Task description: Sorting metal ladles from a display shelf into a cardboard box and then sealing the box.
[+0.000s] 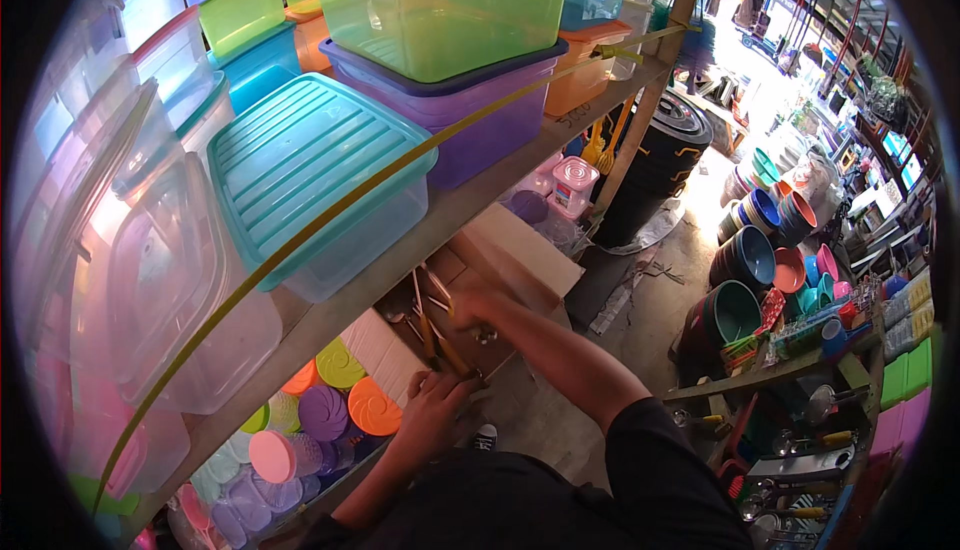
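An open cardboard box (pixel 536 250) stands below the wooden shelf, with several long-handled utensils (pixel 429 328) in it, some with yellow-brown handles. My right hand (pixel 474 305) reaches down into the box beside thin pale rods or handles. Its fingers are blurred and partly hidden, so a grip cannot be made out. At the near side of the box is my left hand (pixel 439 407), fingers bent close to the lower ends of the utensils. Whether it holds one or only rests there is not visible. A small shiny metal part shows just below my right hand.
Plastic storage boxes, one with a turquoise lid (pixel 322 160), fill the shelf (pixel 360 280) above, behind a yellow strap (pixel 360 193). Lidded jars (pixel 322 411) sit lower left. A black bin (pixel 660 152), stacked pots (pixel 742 257) and a rack of ladles (pixel 795 441) stand to the right.
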The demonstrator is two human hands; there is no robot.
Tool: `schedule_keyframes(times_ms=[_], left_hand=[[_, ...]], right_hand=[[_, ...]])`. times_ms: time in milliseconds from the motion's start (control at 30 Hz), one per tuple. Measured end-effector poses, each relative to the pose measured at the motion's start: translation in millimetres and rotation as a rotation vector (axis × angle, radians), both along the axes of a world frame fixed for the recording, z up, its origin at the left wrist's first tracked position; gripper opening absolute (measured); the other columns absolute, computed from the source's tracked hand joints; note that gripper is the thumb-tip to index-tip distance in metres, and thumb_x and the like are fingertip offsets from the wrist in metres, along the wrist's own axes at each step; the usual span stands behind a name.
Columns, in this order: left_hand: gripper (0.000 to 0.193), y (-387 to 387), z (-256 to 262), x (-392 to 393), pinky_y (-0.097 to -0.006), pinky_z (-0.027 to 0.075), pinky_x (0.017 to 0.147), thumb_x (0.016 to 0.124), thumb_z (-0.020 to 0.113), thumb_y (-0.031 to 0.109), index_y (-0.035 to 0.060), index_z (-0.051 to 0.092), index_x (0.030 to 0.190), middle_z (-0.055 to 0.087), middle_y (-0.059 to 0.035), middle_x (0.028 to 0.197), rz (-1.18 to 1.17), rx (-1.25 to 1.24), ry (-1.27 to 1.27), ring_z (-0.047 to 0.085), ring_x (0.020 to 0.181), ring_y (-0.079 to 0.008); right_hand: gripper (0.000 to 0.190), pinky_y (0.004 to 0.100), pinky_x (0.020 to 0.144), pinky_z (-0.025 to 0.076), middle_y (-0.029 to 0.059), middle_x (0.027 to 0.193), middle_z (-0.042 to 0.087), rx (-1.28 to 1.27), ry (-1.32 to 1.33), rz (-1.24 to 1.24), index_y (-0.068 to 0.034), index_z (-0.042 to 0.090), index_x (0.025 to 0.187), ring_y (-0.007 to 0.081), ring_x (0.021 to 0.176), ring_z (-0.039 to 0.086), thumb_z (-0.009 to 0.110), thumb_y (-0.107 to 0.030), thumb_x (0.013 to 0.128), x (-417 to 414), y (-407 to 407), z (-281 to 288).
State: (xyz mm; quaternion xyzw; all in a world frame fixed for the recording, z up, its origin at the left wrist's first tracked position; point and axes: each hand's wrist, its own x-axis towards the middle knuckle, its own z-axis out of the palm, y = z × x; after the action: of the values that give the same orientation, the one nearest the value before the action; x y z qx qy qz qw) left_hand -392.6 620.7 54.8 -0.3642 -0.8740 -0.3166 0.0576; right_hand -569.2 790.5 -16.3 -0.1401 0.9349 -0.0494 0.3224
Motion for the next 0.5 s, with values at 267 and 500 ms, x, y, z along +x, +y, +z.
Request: schedule_keyframes(times_ms=[267, 500], left_hand=[[0.032, 1.2, 1.3, 2.7, -0.0417, 0.039, 0.091, 0.081, 0.075, 0.024, 0.0143, 0.066, 0.109, 0.065, -0.0086, 0.098, -0.006, 0.032, -0.003, 0.060, 0.098, -0.0269], [0.031, 6.4, 4.1, 2.8, -0.0424, 0.038, 0.092, 0.082, 0.075, 0.027, 0.0138, 0.067, 0.109, 0.064, -0.0098, 0.098, -0.002, 0.022, -0.008, 0.060, 0.099, -0.0272]], right_hand=[[0.023, 0.0445, 0.076, 0.057, 0.0204, 0.099, 0.071, 0.010, 0.301, -0.076, -0.001, 0.071, 0.097, 0.0319, 0.089, 0.071, 0.058, -0.014, 0.084, 25.4, 36.9, 88.1], [0.028, 0.0476, 0.075, 0.055, 0.0179, 0.098, 0.069, 0.001, 0.647, -0.362, -0.005, 0.059, 0.113, 0.0358, 0.090, 0.069, 0.058, -0.013, 0.086, 92.1, 62.4, 134.3]])
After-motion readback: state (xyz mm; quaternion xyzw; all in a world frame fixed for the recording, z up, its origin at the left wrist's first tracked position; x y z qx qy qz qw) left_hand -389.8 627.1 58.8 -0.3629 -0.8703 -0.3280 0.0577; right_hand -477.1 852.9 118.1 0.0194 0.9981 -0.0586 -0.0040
